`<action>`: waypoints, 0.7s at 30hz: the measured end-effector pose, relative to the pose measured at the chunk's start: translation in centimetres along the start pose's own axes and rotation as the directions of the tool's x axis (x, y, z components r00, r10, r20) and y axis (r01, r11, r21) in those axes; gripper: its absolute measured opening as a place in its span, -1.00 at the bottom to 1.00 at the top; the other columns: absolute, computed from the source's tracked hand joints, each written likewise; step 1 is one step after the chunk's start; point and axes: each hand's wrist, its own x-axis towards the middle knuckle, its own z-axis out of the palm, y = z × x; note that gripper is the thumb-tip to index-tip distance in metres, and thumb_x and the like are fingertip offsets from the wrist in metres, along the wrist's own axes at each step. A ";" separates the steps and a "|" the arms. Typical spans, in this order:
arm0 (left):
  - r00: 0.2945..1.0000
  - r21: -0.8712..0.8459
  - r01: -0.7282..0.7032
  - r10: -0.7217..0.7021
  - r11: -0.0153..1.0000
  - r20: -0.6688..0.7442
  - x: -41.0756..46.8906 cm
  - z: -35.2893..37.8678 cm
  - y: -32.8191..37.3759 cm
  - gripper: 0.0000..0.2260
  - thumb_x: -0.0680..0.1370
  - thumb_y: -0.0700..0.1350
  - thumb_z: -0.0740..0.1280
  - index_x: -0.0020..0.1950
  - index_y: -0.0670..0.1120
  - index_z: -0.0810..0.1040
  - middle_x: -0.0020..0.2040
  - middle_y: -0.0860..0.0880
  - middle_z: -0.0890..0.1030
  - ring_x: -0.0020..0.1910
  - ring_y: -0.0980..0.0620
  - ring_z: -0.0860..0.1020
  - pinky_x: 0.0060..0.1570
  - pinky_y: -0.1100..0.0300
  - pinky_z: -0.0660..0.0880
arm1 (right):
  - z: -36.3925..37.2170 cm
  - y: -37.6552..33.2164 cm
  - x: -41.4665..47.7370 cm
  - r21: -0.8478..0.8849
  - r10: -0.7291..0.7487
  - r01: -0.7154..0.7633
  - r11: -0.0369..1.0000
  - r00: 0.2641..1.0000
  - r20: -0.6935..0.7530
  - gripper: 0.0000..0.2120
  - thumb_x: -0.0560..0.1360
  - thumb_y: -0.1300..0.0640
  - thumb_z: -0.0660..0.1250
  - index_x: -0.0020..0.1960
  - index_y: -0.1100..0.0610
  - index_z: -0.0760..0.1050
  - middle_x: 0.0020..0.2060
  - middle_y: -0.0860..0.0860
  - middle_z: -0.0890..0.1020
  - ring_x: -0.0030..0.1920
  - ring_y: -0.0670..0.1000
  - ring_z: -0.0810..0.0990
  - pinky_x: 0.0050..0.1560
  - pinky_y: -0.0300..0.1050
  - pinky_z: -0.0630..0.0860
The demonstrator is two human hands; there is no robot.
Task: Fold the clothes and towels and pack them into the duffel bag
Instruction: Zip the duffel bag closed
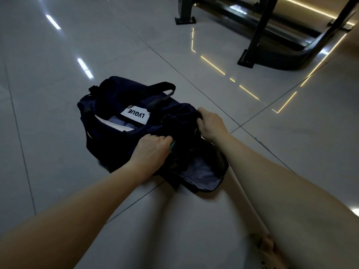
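While it lies on the grey tiled floor (58, 55) in front of the person, the dark navy duffel bag (108, 144) has its long axis running on a diagonal, from the upper left of the view down to the lower right, with the lower-right end nearest the person. Its top faces up and the main opening gapes, showing folded clothes (120, 122) in pale blue and white inside. A carry handle (161, 86) arches over the far side. At the near end, an end pocket (202, 175) lies flapped open on the floor, its grey lining showing.

A white label (135, 114) on the inside of the far wall reads "LVQUE" in black capitals, upside down from the person's viewpoint.

Both forearms reach forward, bare. The left hand (150, 150) is knuckles-up, fingers curled over the bag's dark fabric at the near rim; a teal sliver (172, 145) shows at the fingertips, too small to identify. The right hand (210, 123) is at the far side of the same end, fingers tucked into and gripping the dark fabric.

Beyond the bag, a black metal frame (256, 35) stands on the floor.
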 end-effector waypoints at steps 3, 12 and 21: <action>0.997 -0.069 -0.069 0.071 0.995 0.014 0.6 0.2 0.8 -0.72 0.33 -0.21 0.54 -0.15 -0.06 0.45 -0.31 -0.03 0.54 -0.35 -0.10 0.54 -0.30 0.07 0.38 | 0.0 1.4 -0.1 -0.019 0.079 -0.080 0.997 0.995 -0.068 -0.82 0.59 0.20 0.10 0.07 0.18 0.46 -0.09 0.22 0.63 -0.07 0.28 0.56 -0.09 0.08 0.48; 0.976 -0.413 0.167 -0.210 0.895 -0.061 -0.9 -1.9 1.4 -0.90 0.55 -0.14 0.39 -0.15 -0.09 0.54 -0.31 0.03 0.57 -0.34 0.00 0.54 -0.34 0.10 0.44 | -2.0 0.0 1.5 -0.108 0.168 -0.147 0.983 0.963 0.211 -0.74 0.53 0.21 0.18 0.20 0.15 0.46 0.12 0.13 0.61 0.11 0.20 0.58 0.06 0.03 0.51; 0.655 -0.253 0.714 -0.498 0.653 0.568 -3.9 -2.2 2.9 -0.71 0.56 0.06 0.37 -0.26 -0.10 0.56 -0.38 -0.04 0.61 -0.41 0.00 0.62 -0.49 0.24 0.44 | -1.0 0.4 -0.6 0.081 0.203 -0.226 0.971 0.953 0.225 -0.59 0.52 0.19 0.17 0.36 0.13 0.41 0.22 0.13 0.62 0.20 0.18 0.56 0.18 0.04 0.49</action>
